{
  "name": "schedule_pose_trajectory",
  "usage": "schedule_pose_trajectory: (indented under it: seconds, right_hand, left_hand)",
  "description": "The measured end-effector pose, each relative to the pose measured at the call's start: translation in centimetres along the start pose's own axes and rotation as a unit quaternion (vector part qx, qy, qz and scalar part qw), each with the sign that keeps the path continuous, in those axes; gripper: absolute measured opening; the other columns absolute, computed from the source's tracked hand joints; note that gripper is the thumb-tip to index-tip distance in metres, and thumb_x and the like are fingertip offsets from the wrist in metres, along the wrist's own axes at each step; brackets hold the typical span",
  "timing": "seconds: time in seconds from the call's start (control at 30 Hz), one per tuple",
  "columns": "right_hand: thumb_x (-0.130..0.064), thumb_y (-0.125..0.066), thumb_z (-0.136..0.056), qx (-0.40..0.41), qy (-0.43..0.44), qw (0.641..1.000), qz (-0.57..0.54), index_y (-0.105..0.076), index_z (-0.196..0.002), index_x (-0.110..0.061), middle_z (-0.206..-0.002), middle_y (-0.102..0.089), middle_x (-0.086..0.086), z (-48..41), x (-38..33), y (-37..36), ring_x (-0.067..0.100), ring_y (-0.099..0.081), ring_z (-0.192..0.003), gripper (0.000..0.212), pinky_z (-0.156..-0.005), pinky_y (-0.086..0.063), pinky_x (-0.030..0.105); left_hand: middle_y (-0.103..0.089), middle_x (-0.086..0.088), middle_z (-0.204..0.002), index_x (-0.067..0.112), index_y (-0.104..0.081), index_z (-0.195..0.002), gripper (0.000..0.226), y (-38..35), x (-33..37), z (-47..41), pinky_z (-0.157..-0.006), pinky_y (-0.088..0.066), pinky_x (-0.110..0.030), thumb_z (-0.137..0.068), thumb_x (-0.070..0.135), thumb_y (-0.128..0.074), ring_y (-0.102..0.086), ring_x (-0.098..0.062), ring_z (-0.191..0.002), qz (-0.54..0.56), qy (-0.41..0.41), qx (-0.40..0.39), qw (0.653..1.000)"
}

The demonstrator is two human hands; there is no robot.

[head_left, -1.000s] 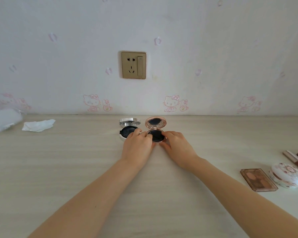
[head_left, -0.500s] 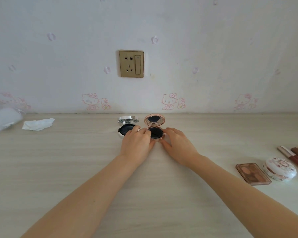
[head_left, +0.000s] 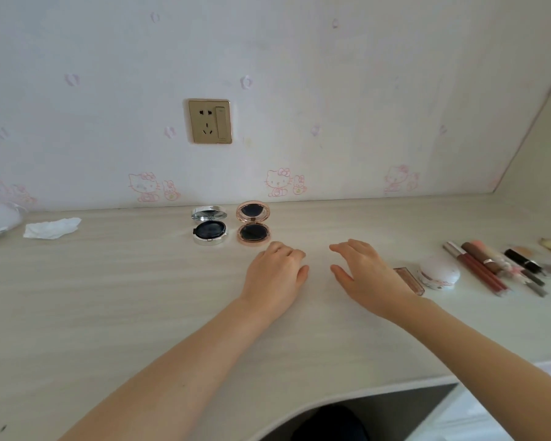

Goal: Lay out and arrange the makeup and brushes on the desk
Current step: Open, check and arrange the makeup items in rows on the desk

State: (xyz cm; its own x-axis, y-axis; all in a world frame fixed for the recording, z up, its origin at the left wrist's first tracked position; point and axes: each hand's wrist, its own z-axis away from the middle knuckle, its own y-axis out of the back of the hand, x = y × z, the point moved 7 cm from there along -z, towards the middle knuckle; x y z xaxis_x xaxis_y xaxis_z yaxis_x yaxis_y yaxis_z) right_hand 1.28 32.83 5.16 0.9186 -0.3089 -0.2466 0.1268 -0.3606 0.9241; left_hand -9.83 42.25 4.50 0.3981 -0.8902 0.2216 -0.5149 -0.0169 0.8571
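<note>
Two open compacts, a silver compact [head_left: 209, 229] and a rose-gold compact [head_left: 253, 225], sit side by side near the back of the worktop [head_left: 109, 297]. Just in front, our left hand [head_left: 275, 272] keeps its fingers loosely curled and our right hand [head_left: 365, 275] spreads its fingers; both hold nothing. The right hand partly hides one palette [head_left: 411, 280], beside a white case [head_left: 439, 272] and blurred brushes [head_left: 497, 265].

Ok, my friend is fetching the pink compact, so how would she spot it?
Find the gold wall socket; below it, at the back of the desk, two open compacts sit side by side. Hers is the rose-gold compact on the right; the silver compact sits left.
</note>
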Motion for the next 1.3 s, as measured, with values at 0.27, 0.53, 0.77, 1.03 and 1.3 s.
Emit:
schedule_pose_trajectory:
  seconds: [0.27, 0.53, 0.77, 1.03, 1.3]
  right_hand:
    - [-0.023, -0.050, -0.096, 0.037, -0.086, 0.996, 0.013, -0.051, -0.133, -0.014, -0.135, -0.052, 0.001, 5.1, 6.9, 4.7, 0.017, -0.035, -0.133, 0.039, -0.101, -0.028, 0.023]
    - [-0.026, -0.053, -0.094, 0.068, -0.186, 0.980, 0.000, -0.049, -0.134, -0.011, -0.134, -0.053, 0.008, 7.8, 13.1, 6.8, 0.028, -0.045, -0.125, 0.043, -0.099, -0.036, 0.035]
    - [-0.036, -0.040, -0.097, 0.073, -0.264, 0.962, -0.014, -0.063, -0.109, 0.000, -0.113, -0.063, 0.018, 7.6, 16.9, 5.7, 0.038, -0.053, -0.111, 0.044, -0.092, -0.040, 0.042]
    - [-0.041, -0.014, -0.085, 0.075, -0.257, 0.963, -0.025, -0.028, -0.055, -0.023, -0.072, -0.055, 0.010, 6.9, 17.4, 4.8, 0.037, -0.055, -0.086, 0.038, -0.075, -0.028, 0.035]
    - [-0.030, -0.034, -0.096, 0.086, -0.263, 0.960, -0.055, -0.059, -0.088, -0.003, -0.091, -0.064, 0.017, 7.5, 16.2, 5.1, 0.036, -0.056, -0.098, 0.038, -0.081, -0.030, 0.034]
  left_hand:
    - [-0.065, -0.003, -0.119, 0.014, -0.058, -0.127, 0.036, -2.8, 8.0, -2.1, -0.092, -0.045, -0.036, -0.097, 0.030, -0.046, -0.043, -0.020, -0.124, 0.072, -0.022, -0.052, 0.996]
    - [-0.066, -0.002, -0.114, 0.015, -0.063, -0.118, 0.031, -5.9, 13.3, -5.8, -0.089, -0.047, -0.038, -0.098, 0.028, -0.043, -0.046, -0.021, -0.118, 0.153, -0.012, -0.084, 0.985]
    - [-0.065, -0.007, -0.088, 0.012, -0.064, -0.083, 0.031, -9.4, 15.4, -8.2, -0.077, -0.046, -0.039, -0.097, 0.028, -0.041, -0.049, -0.030, -0.104, 0.198, 0.043, -0.142, 0.969]
    - [-0.057, -0.024, -0.084, 0.022, -0.033, -0.057, 0.045, -11.3, 16.5, -8.7, -0.061, -0.034, -0.035, -0.096, 0.043, -0.044, -0.053, -0.036, -0.087, 0.204, 0.036, -0.160, 0.965]
    - [-0.065, -0.008, -0.094, 0.014, -0.063, -0.091, 0.031, -11.9, 16.5, -8.4, -0.077, -0.050, -0.039, -0.090, 0.044, -0.053, -0.058, -0.026, -0.098, 0.253, 0.029, -0.147, 0.956]
